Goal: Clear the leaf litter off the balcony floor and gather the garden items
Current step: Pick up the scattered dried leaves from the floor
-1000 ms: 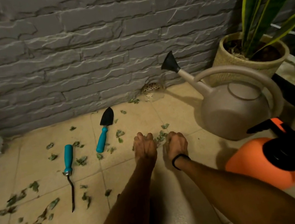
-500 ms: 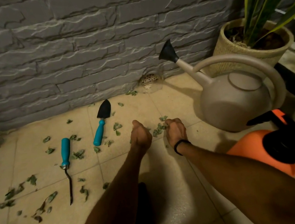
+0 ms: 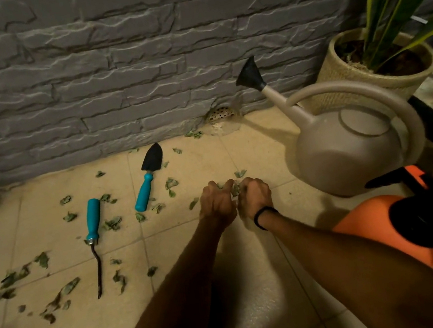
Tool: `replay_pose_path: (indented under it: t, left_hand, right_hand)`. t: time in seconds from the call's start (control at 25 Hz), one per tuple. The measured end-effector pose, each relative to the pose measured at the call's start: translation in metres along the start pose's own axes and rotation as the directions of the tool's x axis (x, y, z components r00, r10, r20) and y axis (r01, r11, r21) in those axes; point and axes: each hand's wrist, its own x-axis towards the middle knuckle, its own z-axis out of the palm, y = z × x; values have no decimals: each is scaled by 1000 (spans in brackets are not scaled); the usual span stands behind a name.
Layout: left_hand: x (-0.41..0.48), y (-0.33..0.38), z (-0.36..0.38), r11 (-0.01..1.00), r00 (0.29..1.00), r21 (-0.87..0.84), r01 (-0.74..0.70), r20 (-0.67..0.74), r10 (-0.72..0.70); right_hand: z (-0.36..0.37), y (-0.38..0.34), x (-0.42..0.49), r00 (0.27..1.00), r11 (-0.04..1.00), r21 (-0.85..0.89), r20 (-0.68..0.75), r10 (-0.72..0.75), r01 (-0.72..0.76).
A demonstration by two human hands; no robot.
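- We see the left hand (image 3: 216, 204) and the right hand (image 3: 254, 194) side by side, knuckles up, low over the middle of the tiled floor (image 3: 263, 306).
- The fingers of both hands are curled in, grasping a clump of leaves (image 3: 235, 189) between them (only a few green scraps show in the gap).
- A black band (image 3: 265, 216) circles the right wrist.
- Loose leaf litter (image 3: 59, 295) lies scattered over the left half of the floor. It is thickest toward the near-left corner and thinner up by the wall.
- A trowel (image 3: 145, 191) lies flat to the left of the hands and apart from them, with its black blade toward the wall and its teal handle toward us.
- Further left, a weeder (image 3: 94, 214) lies flat, with its teal handle on the wall side and its thin dark shaft pointing to the near edge. Leaf scraps lie just beside both tools.
- A beige watering can (image 3: 349, 152) stands upright to the right of the hands, its spout and black rose angled up toward the wall.
- An orange sprayer (image 3: 372, 220) with a black pump head sits on the near side of the can, just beside the right forearm. We cannot tell whether it stands or lies.
- A woven plant pot (image 3: 333, 76) holding long green blades occupies the far-right corner, behind the can.
- A round drain grate (image 3: 219, 112) sits at the foot of the grey stone wall (image 3: 105, 67), with a few leaves just beside it.
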Motion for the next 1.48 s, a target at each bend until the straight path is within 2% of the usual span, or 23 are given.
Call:
replay_pose_path:
  t: [0.08, 0.2, 0.4, 0.56, 0.64, 0.76, 0.88, 0.96, 1.08, 1.12, 1.2, 1.32, 1.4, 1.48]
  left_hand:
    - [1, 3, 5, 999, 999, 11, -51, 10, 51]
    - [4, 1, 8, 995, 996, -48, -87, -22, 86]
    - [5, -12, 5, 990, 992, -103, -101, -92, 91]
    - [-3, -13, -7, 964, 974, -262, -41, -224, -19]
    - [-4, -14, -12, 940, 959, -341, -1, -266, -96]
    - [-5, -24, -18, 921, 947, -389, 35, -282, -156]
    - [-6, -45, -14, 946, 957, -325, 15, -271, -108]
    - [-9, -58, -11, 965, 966, -263, 2, -249, -70]
    - [-11, -73, -12, 977, 974, -213, -33, -228, -17]
    - [-10, -76, -14, 972, 969, -236, -7, -240, -52]
    - [-6, -80, -18, 925, 945, -355, 137, -233, -229]
    - [-4, -79, -32, 756, 853, -571, 320, -174, -492]
    - [-7, -74, -39, 743, 825, -544, 390, -152, -544]
    - [-11, -68, -43, 684, 793, -614, 394, -149, -590]
  right_hand:
    - [-2, 5, 3, 999, 998, 68, 33, -5, 3]
    - [0, 12, 4, 994, 996, 72, 92, -63, 57]
    - [4, 18, 7, 999, 984, 176, -1, -40, 40]
    - [-5, 16, 18, 991, 994, 106, -132, -17, 31]
    - [-8, 12, 26, 988, 998, 35, -147, -44, 50]
    - [-10, 4, 47, 992, 988, -97, -23, -124, 122]
    - [-7, -3, 58, 972, 965, -175, 168, -165, 195]
    - [-1, -4, 58, 962, 954, -209, 214, -171, 216]
    - [6, -5, 51, 975, 965, -204, 179, -128, 164]
    - [7, -7, 49, 980, 972, -182, 160, -119, 147]
    - [7, -11, 47, 992, 991, -111, 106, -64, 76]
    - [1, -17, 42, 998, 997, 57, 51, 45, -48]
    - [-1, -20, 42, 991, 976, 180, 75, 112, -124]
    - [-3, -26, 40, 984, 962, 221, 115, 136, -159]
